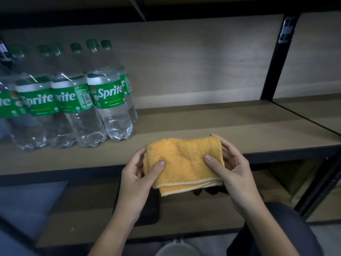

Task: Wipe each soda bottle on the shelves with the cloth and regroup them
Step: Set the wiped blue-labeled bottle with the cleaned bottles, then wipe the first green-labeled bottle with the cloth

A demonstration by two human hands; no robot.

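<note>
Both hands, left hand (137, 179) and right hand (233, 171), pinch 1 folded orange cloth (184, 163); bottles (70, 95), possibly 8, stand upper-left.

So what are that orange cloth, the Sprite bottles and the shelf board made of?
The orange cloth, held in the left hand and right hand, looks like terry cotton or microfibre: fuzzy looped pile, matte, paler stitched hem. The Sprite bottles look like clear glossy plastic with green printed labels and green caps. The shelf board seems matte wood-look board, possibly laminate, on a dark metal frame.
</note>
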